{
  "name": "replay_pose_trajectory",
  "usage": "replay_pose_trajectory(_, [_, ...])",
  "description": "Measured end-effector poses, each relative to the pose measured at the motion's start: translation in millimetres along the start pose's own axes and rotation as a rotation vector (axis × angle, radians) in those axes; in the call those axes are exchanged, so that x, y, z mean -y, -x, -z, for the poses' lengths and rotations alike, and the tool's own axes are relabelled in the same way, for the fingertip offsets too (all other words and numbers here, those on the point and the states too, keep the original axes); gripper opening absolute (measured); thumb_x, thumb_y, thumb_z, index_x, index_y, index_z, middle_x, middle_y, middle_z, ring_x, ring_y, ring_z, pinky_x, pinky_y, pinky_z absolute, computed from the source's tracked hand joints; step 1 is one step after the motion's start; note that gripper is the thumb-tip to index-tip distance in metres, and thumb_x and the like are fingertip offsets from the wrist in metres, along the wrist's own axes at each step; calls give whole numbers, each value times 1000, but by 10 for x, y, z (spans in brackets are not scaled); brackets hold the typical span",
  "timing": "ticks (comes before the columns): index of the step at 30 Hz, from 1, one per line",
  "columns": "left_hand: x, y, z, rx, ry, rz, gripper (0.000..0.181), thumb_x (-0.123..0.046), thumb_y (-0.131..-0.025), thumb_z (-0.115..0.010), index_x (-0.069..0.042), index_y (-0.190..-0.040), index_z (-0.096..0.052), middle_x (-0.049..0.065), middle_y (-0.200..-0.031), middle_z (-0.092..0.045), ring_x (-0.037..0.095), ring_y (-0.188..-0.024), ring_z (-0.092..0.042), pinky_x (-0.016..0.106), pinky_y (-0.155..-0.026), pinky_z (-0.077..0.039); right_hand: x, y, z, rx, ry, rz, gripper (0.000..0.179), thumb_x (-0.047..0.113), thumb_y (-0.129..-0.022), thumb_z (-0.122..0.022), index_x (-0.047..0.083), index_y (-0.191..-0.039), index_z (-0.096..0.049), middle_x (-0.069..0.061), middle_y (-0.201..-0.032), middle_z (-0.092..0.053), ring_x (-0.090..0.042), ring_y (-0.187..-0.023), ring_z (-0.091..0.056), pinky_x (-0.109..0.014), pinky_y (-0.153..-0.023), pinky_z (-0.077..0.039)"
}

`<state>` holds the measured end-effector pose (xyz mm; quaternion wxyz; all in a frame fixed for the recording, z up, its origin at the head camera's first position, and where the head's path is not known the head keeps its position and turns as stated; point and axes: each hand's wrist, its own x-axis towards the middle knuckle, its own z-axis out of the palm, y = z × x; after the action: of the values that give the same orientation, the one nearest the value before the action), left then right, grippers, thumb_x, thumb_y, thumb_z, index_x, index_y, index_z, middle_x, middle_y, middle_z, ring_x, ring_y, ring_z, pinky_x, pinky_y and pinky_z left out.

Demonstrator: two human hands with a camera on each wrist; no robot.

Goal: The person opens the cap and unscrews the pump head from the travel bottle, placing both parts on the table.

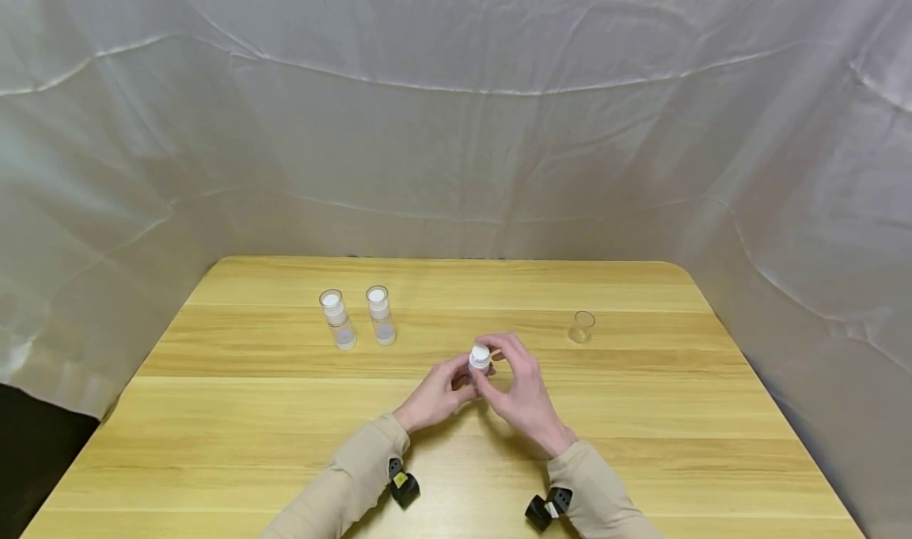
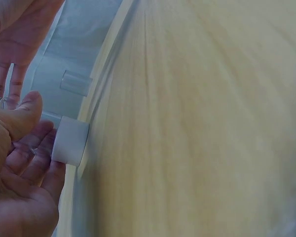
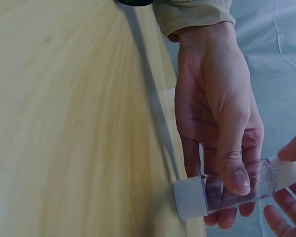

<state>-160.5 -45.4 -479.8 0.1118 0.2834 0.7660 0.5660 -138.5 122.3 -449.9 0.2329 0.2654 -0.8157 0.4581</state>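
Note:
Both hands hold one small bottle [image 1: 480, 358] with a clear body and white ends, raised over the table's middle. My left hand [image 1: 438, 395] grips it low; in the right wrist view the left thumb lies across the clear body, above the white base [image 3: 190, 198]. My right hand [image 1: 526, 392] pinches the white top [image 3: 286, 170] between thumb and fingers. In the left wrist view the white base [image 2: 70, 141] sticks out past the left fingers [image 2: 52, 182], and the rest of the bottle is mostly hidden.
Two similar bottles stand at the back left, the outer bottle [image 1: 338, 319] and the inner bottle [image 1: 381, 316], each under a clear cap. A loose, clear, cup-shaped piece [image 1: 582, 328] is at the back right. Grey cloth [image 1: 456, 151] surrounds the wooden table [image 1: 214, 420] at the back and sides.

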Motion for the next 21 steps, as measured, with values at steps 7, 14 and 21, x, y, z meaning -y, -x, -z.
replay_pose_trajectory(7, [0,-3,1,1,6,2,41,-4,-96,-63,3,-136,-55,23,-134,-64,36,-128,-60,45,-116,-46,18,12,-19,-25,29,-24,45,0,-75,-84,2,-116,-64,-11,-110,-66,-20,-95,-64,-40,-81,-60])
replay_pose_trajectory(14, [3,2,-2,7,-5,-1,43,-4,-96,-63,2,-138,-53,23,-136,-63,37,-129,-60,46,-115,-47,21,-1,-8,-1,25,12,41,-3,-77,-79,1,-115,-64,-12,-110,-66,-21,-95,-64,-38,-81,-61])
replay_pose_trajectory(21, [-22,2,7,4,5,8,43,-5,-95,-64,3,-137,-54,23,-135,-63,37,-130,-59,48,-118,-44,-4,10,-20,-19,36,10,47,1,-76,-83,1,-119,-63,-12,-111,-66,-21,-94,-63,-39,-79,-60])
